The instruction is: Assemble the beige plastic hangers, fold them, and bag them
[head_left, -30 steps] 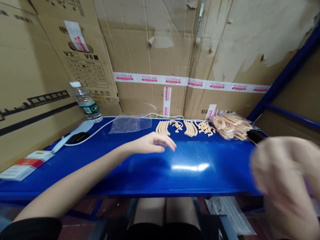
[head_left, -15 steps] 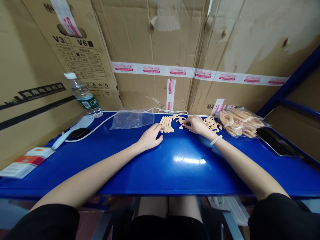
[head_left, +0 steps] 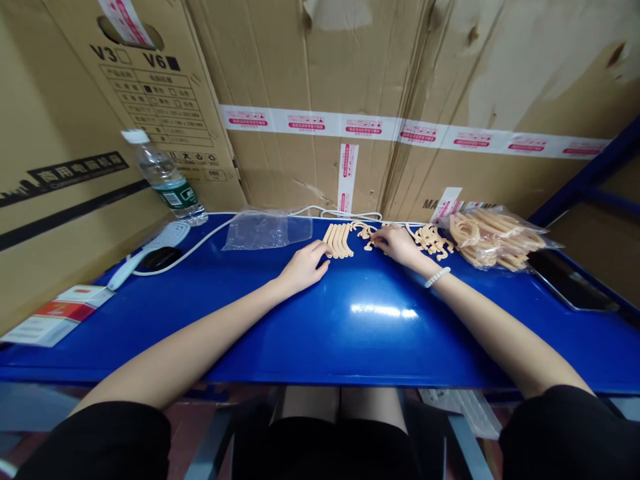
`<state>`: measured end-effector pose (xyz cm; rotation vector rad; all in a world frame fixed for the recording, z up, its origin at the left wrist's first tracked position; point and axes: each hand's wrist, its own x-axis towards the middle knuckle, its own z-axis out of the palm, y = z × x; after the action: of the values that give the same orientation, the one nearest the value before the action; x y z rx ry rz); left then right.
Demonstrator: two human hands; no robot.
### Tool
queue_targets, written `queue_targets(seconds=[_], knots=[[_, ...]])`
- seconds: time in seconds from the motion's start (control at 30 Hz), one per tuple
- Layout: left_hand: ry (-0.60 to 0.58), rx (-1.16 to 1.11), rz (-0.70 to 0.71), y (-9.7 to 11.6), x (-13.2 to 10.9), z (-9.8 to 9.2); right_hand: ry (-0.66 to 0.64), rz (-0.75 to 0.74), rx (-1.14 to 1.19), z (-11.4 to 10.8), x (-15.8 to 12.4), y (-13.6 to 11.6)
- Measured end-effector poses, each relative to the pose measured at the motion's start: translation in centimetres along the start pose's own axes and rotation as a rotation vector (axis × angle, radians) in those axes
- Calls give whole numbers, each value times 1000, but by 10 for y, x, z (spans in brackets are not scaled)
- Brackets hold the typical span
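Observation:
Several curved beige strips (head_left: 340, 240) lie side by side in a row near the back of the blue table (head_left: 310, 333). My left hand (head_left: 303, 268) rests at the left end of that row, fingertips by the nearest strip, thumb apart from the fingers. Over small curved beige pieces, my right hand (head_left: 397, 245) is bent down with its fingers together; whatever is under the fingertips is too small to make out. Loose hook-shaped beige pieces (head_left: 363, 230) lie between the hands. A heap of similar beige pieces (head_left: 434, 240) sits just right of my right hand.
A clear bag of beige parts (head_left: 493, 237) and a black phone (head_left: 570, 280) are at the right. An empty plastic bag (head_left: 265, 230), white cable, water bottle (head_left: 173, 187), light-blue brush (head_left: 150, 250) and small box (head_left: 60, 315) lie left. Cardboard (head_left: 300, 80) walls the back.
The view has tilted down slightly and shifted. Both hands stay at nearly the same places among the beige pieces; no piece has visibly moved.

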<state>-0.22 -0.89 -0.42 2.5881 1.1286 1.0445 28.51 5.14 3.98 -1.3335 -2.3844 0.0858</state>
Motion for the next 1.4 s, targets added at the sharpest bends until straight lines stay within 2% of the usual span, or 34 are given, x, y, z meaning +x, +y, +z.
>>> queue_targets(seconds=[0.13, 0.23, 0.27, 0.37, 0.47, 0.6, 0.77, 0.87, 0.93, 1.0, 1.07, 1.17, 1.27, 1.4], knots=[[-26, 4, 49, 0, 2, -1, 110, 49, 132, -15, -3, -4], [-39, 10, 72, 0, 4, -2, 185, 108, 284, -29, -15, -15], [-42, 11, 77, 0, 4, -2, 192, 138, 394, -33, -21, -22], [-58, 35, 89, -2, 4, -2, 151, 269, 939, -35, -43, -48], [-75, 94, 84, -4, 3, -1, 140, 357, 1235, -27, -62, -72], [-80, 139, 119, -10, 3, -2, 118, 444, 1401, -14, -75, -87], [-122, 132, 183, -20, 5, -7, 57, 502, 1493, -9, -81, -88], [-140, 208, 179, -19, 5, -11, 67, 557, 1527, -7, -83, -87], [-77, 280, 204, -11, 2, -13, 87, 601, 1556, -5, -84, -88], [61, 288, 251, 5, -1, -14, 104, 648, 1608, -2, -84, -88], [199, 202, 281, 27, -3, -12, 120, 681, 1673, 1, -84, -89], [266, -35, 289, 60, -2, -7, 110, 678, 1736, 4, -83, -89], [241, -327, 184, 82, 6, -1, 76, 622, 1755, 5, -83, -87], [264, -666, -102, 88, 12, 13, 61, 592, 1759, 7, -83, -83]])
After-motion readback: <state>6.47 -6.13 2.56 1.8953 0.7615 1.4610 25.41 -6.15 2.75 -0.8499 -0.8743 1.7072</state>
